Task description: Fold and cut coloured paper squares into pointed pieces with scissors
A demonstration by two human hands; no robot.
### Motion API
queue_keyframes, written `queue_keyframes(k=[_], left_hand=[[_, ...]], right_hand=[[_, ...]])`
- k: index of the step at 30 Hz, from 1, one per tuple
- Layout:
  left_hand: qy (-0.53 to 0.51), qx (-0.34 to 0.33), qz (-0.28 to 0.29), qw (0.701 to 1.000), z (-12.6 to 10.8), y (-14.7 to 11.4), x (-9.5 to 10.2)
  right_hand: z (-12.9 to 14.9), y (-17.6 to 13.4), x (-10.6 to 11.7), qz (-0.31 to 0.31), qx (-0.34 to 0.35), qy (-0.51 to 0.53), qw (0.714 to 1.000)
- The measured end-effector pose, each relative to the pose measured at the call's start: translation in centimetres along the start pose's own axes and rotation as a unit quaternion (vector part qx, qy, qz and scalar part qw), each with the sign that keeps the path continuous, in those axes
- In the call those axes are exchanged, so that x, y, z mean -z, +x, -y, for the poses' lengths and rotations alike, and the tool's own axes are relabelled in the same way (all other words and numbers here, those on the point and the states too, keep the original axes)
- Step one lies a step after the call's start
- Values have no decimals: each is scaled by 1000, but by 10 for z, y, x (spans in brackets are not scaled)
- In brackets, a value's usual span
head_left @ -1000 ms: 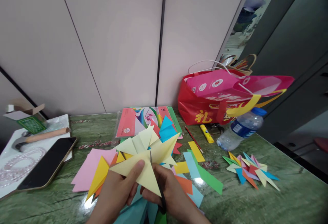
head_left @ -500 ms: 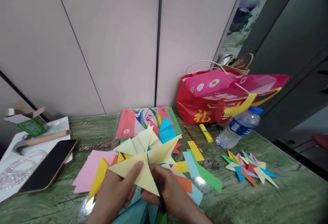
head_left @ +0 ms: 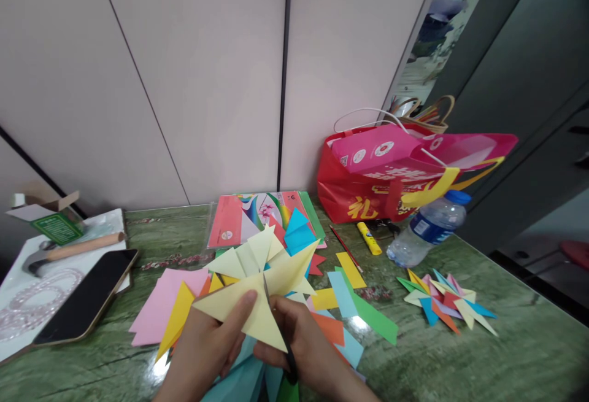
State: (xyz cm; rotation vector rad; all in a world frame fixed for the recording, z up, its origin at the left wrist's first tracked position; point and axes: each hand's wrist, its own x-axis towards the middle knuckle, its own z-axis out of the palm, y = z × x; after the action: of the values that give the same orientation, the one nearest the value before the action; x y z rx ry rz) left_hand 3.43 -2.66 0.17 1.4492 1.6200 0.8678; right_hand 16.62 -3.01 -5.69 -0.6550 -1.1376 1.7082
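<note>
My left hand (head_left: 216,334) pinches a folded pale yellow paper (head_left: 230,301), its thumb pressed flat on top. Black-handled scissors (head_left: 291,362) are in my right hand (head_left: 299,334), fingers wrapped round the handle. Their blade lies against the middle of the pale yellow paper, at a slit near its upper edge; the other blade is hidden. Beneath and around both hands lie coloured paper pieces: pink sheets (head_left: 168,297), a yellow folded piece (head_left: 175,322), an orange piece (head_left: 329,328) and a green strip (head_left: 375,319).
Behind the papers lies a coloured-paper pack (head_left: 227,221). To the right are a glue stick (head_left: 369,238), a pencil (head_left: 345,247), a water bottle (head_left: 427,230), a red bag (head_left: 340,187) and a many-coloured paper star cluster (head_left: 448,301). On the left are a phone (head_left: 87,297) and a hammer (head_left: 78,250).
Almost nothing differs. The raised right tip of the pale yellow paper has shifted slightly to the left; both hands keep their hold.
</note>
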Motion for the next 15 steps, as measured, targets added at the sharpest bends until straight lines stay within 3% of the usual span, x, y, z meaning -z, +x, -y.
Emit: queue_keyframes(k=[6, 15], left_hand=[[1, 5, 16, 1000, -2, -1, 1], [-17, -1, -10, 1000, -6, -2, 2]], right_hand=[[4, 1, -3, -7, -9, -10, 1000], [1, 0, -1, 7, -11, -2, 1000]])
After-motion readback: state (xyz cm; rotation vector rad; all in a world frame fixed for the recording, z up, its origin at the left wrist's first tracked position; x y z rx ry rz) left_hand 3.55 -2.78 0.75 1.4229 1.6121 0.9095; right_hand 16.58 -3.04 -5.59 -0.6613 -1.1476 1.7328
